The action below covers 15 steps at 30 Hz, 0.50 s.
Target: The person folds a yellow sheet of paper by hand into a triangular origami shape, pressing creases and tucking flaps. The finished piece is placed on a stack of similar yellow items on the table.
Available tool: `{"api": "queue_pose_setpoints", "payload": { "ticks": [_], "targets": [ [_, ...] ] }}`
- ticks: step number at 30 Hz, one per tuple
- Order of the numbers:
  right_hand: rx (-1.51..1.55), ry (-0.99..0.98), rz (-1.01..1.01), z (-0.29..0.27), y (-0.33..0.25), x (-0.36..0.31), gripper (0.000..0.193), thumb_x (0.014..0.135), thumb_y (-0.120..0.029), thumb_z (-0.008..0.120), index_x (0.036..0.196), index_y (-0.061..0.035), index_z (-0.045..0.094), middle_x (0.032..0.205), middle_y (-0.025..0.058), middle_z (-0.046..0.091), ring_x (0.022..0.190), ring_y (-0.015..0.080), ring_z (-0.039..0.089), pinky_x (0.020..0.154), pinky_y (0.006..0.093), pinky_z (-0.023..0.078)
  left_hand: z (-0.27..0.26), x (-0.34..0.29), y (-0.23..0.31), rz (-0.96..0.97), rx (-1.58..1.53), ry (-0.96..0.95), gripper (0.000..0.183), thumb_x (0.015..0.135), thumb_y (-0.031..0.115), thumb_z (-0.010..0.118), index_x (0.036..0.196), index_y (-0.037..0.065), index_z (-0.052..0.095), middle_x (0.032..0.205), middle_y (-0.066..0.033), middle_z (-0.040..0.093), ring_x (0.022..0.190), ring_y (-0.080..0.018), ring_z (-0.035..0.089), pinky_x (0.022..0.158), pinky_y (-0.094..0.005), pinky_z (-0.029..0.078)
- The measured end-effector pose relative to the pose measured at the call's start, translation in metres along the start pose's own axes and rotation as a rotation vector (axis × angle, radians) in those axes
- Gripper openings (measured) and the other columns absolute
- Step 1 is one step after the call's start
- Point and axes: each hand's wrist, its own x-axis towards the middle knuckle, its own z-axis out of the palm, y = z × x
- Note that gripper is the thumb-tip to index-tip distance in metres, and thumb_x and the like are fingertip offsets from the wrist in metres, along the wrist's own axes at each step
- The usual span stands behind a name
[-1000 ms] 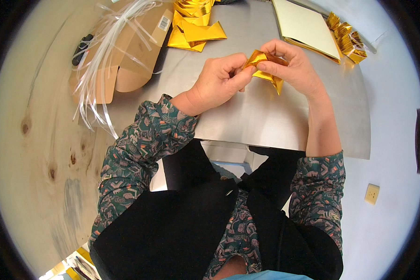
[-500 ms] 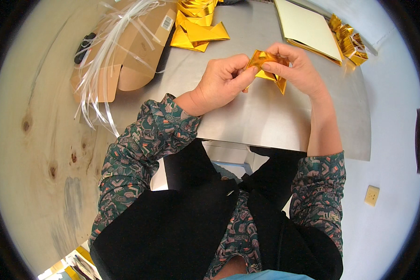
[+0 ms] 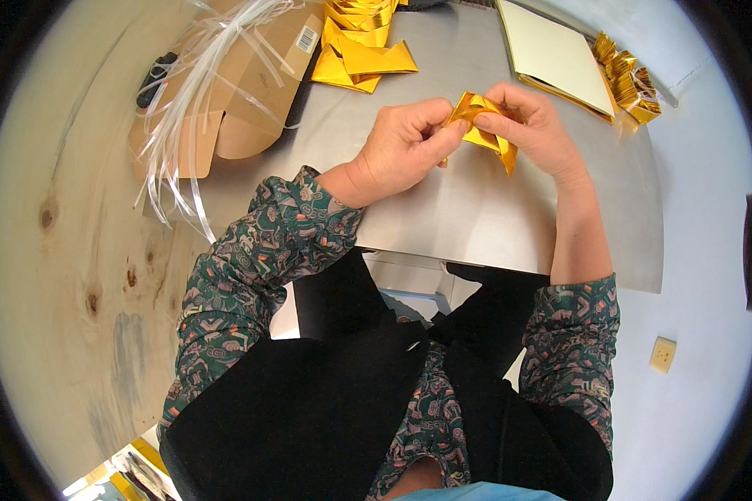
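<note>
A piece of shiny gold folded paper (image 3: 495,142) is held up over the metal tabletop between both hands. My left hand (image 3: 405,146) pinches its left edge between thumb and fingers. On the other side, my right hand (image 3: 533,129) grips the upper right part, thumb pressed on the near face and fingers behind. A pointed corner of the paper hangs down below the right thumb. The fingertips behind the paper are partly hidden. Beyond my left hand lies a row of folded gold paper pieces (image 3: 368,57), overlapping one another.
A brown cardboard box (image 3: 255,108) with white plastic strips (image 3: 194,92) over it stands at the left, beside a black object (image 3: 154,79). At the far right, a stack of cream sheets (image 3: 556,54) lies by bundled gold folded paper (image 3: 635,88). The metal tabletop (image 3: 468,217) curves near my lap.
Both hands still hold the gold paper. Its right part has tilted slightly, with the pointed corner a little lower. The whole view has shifted slightly.
</note>
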Motion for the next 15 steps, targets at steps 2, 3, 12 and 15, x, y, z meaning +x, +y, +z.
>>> {"api": "queue_pose_setpoints", "payload": {
  "ticks": [2,3,12,15],
  "targets": [
    [0.031,-0.039,-0.013,-0.0030,0.0009,0.0008,0.014,0.095,-0.017,0.071,0.097,-0.0059,0.063,0.083,-0.0029,0.062,0.074,0.0035,0.057,0.066,0.0197,0.046,-0.0009,-0.0003,0.0007,0.018,0.011,-0.021,0.028,0.103,0.020,0.059,0.079,0.007,0.054,0.068,0.0074,0.048,0.061,-0.0005,0.043,0.051,-0.0206,0.035],
    [0.041,-0.057,-0.017,-0.0047,0.0009,0.0005,0.013,0.095,-0.017,0.071,0.096,-0.0061,0.063,0.083,-0.0030,0.062,0.074,0.0032,0.056,0.065,0.0195,0.046,-0.0013,0.0000,0.0006,-0.004,-0.020,-0.031,0.027,0.103,0.020,0.059,0.081,0.005,0.056,0.068,0.0060,0.050,0.061,-0.0014,0.046,0.053,-0.0208,0.038],
    [0.023,0.031,-0.002,0.0019,-0.0044,-0.0007,0.024,0.099,-0.030,0.067,0.097,-0.0063,0.067,0.076,-0.0067,0.059,0.068,0.0010,0.052,0.061,0.0185,0.042,-0.0050,0.0003,-0.0027,-0.057,-0.076,-0.023,0.025,0.104,0.022,0.058,0.083,0.008,0.058,0.069,0.0079,0.049,0.060,0.0003,0.043,0.051,-0.0187,0.035],
    [0.066,-0.044,0.025,-0.0019,-0.0041,-0.0024,0.023,0.099,-0.029,0.066,0.096,-0.0060,0.067,0.075,-0.0070,0.058,0.067,0.0011,0.051,0.060,0.0181,0.041,-0.0040,-0.0008,-0.0017,-0.035,-0.074,-0.036,0.026,0.104,0.022,0.058,0.082,0.008,0.057,0.069,0.0078,0.050,0.059,0.0002,0.043,0.050,-0.0189,0.035]
  ]
}}
